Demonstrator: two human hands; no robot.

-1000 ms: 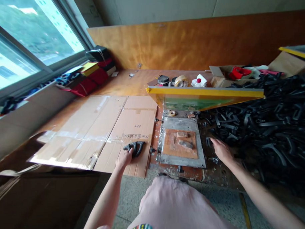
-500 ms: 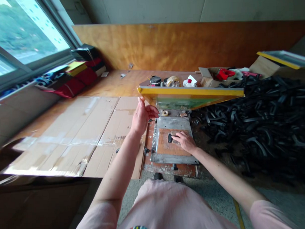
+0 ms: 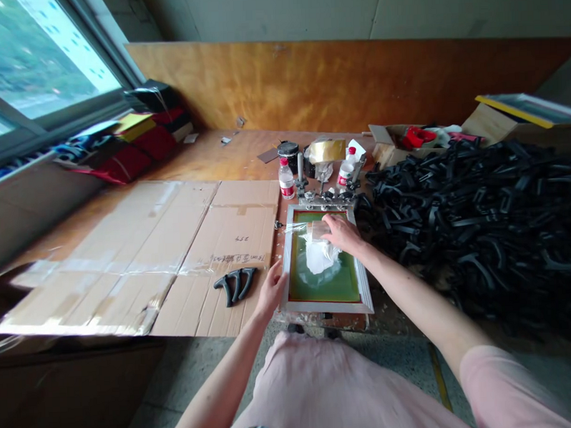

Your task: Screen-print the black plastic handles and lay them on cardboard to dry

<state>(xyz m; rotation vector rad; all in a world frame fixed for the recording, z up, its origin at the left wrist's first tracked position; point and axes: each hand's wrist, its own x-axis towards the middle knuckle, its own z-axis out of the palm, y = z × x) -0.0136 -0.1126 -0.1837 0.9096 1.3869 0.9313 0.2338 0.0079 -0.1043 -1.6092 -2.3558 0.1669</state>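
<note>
A screen printing frame [image 3: 365, 280] lies flat in front of me, its pale metal rim around a green mesh [image 3: 325, 286]. White ink [image 3: 319, 258] is spread over the middle of the mesh. My right hand [image 3: 343, 233] is closed around a squeegee [image 3: 318, 230] with a wooden-looking handle, at the far side of the ink. At the frame's left rim, my left hand [image 3: 271, 288] grips the edge with its fingertips. Several black curved plastic parts [image 3: 235, 284] rest on the cardboard to the left of that hand. Whatever lies under the frame is hidden.
Flattened cardboard [image 3: 118, 238] covers the left of the table. Behind the frame stand a clamp bar [image 3: 326, 199], a red-capped bottle [image 3: 287, 179], another bottle [image 3: 346, 171] and a black tub [image 3: 288, 153]. A large heap of black parts [image 3: 454, 227] fills the right side.
The frame has swung down from its raised tilt to flat, covering the plate and the black part there. My left hand moved nearer with it; my right hand left that part and took the squeegee.
</note>
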